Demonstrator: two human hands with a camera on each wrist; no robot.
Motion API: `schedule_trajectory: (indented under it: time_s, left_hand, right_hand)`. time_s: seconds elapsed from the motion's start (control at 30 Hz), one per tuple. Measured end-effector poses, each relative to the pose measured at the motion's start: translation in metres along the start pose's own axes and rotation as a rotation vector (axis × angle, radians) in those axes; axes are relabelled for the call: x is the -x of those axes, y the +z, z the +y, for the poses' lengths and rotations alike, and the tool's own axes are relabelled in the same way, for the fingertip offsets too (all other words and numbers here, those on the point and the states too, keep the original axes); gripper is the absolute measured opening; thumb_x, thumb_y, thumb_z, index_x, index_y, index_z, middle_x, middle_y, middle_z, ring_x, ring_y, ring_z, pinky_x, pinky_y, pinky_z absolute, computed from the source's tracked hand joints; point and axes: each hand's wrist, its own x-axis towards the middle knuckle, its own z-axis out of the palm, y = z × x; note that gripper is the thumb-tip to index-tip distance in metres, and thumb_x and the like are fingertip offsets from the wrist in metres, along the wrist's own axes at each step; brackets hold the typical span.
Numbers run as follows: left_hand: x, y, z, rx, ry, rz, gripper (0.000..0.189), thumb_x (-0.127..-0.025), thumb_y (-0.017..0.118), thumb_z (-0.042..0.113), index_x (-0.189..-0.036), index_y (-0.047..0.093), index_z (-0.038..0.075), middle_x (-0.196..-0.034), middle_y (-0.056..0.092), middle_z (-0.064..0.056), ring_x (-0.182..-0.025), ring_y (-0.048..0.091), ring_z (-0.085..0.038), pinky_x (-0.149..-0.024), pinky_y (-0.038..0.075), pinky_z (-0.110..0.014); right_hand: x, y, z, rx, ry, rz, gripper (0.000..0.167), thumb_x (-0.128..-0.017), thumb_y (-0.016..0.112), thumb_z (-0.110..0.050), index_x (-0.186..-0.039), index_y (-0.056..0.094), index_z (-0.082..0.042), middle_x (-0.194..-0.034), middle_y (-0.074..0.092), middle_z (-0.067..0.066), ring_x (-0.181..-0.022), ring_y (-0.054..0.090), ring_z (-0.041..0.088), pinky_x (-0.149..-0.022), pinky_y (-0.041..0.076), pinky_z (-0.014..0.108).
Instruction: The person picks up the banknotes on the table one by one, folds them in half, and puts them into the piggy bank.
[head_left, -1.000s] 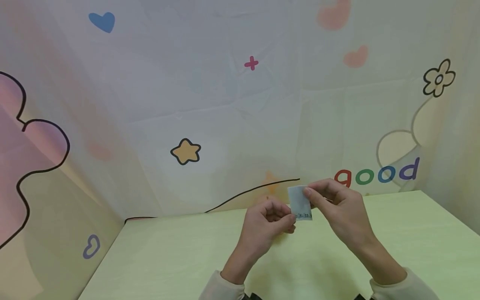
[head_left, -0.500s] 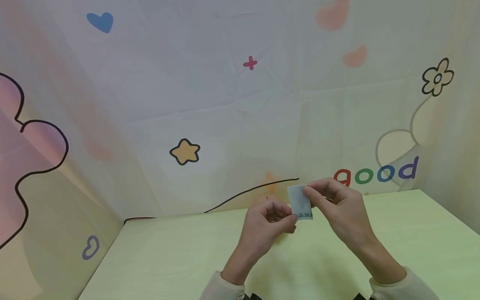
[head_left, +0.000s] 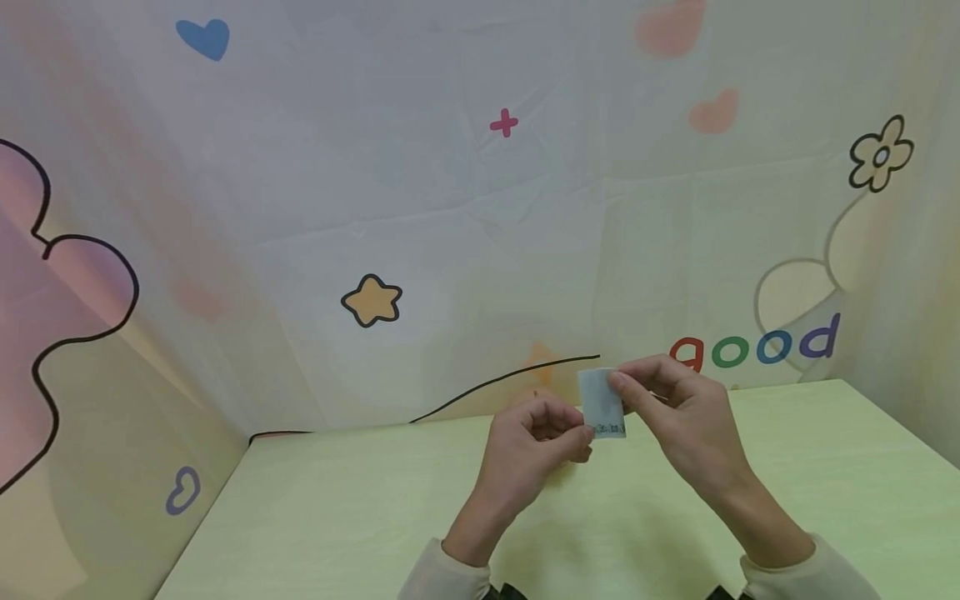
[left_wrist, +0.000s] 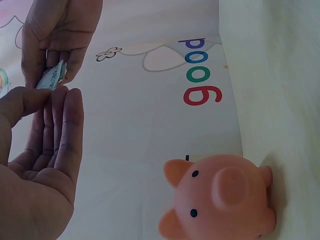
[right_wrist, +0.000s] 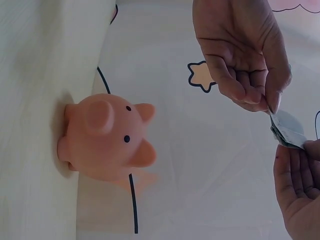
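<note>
Both hands hold a small folded banknote (head_left: 602, 402), pale blue-green with a dark printed band along its lower edge. My left hand (head_left: 528, 450) pinches its lower left corner between thumb and fingertips. At the upper right edge, my right hand (head_left: 686, 421) grips it with thumb and forefinger. Several folded layers show at the note's edge in the right wrist view. A pink piggy bank (left_wrist: 222, 197) stands upright on the table beyond the hands, its snout facing me. My left hand hides most of it in the head view.
A pale green table (head_left: 337, 500) spreads under the hands. Behind it hangs a light cloth backdrop (head_left: 450, 208) printed with hearts, a star, a flower and the word "good". Cloth also closes off the left side.
Both hands keep their hold on the banknote, almost still. The head view shifts very slightly; the piggy bank shows no visible movement.
</note>
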Motion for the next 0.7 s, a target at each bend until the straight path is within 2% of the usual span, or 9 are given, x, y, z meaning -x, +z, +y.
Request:
schedule_trajectory:
  time_s: [0.13, 0.43, 0.7]
  left_hand:
    - [-0.0002, -0.0005, 0.0006, -0.006, 0.000, 0.000, 0.006, -0.094, 0.075, -0.008, -0.098, 0.070, -0.010, -0.101, 0.063, -0.007, -0.073, 0.072, -0.010, -0.073, 0.065, -0.028]
    - [0.0000, -0.0008, 0.0022, -0.030, 0.019, 0.033, 0.007, -0.095, 0.076, -0.002, -0.100, 0.072, -0.005, -0.097, 0.070, -0.004, -0.079, 0.074, -0.014, -0.075, 0.066, -0.031]
    - [0.0005, -0.0020, 0.0025, -0.019, 0.017, 0.020, 0.008, -0.095, 0.074, -0.002, -0.100, 0.070, -0.008, -0.089, 0.071, -0.001, -0.076, 0.073, -0.014, -0.075, 0.066, -0.033]
  right_hand:
    - [-0.0006, 0.0004, -0.0004, -0.007, -0.005, -0.005, 0.009, -0.101, 0.074, -0.007, -0.106, 0.074, 0.000, -0.092, 0.075, 0.007, -0.078, 0.072, 0.015, -0.081, 0.058, 0.016]
    - [-0.0002, 0.0016, 0.0001, -0.018, 0.002, -0.020, 0.010, -0.101, 0.075, -0.008, -0.106, 0.075, -0.001, -0.094, 0.074, 0.007, -0.079, 0.072, 0.016, -0.081, 0.059, 0.018]
    - [0.0005, 0.0024, -0.0005, -0.026, 0.012, -0.038, 0.011, -0.102, 0.074, -0.010, -0.108, 0.074, -0.001, -0.095, 0.074, 0.007, -0.080, 0.073, 0.016, -0.082, 0.059, 0.018]
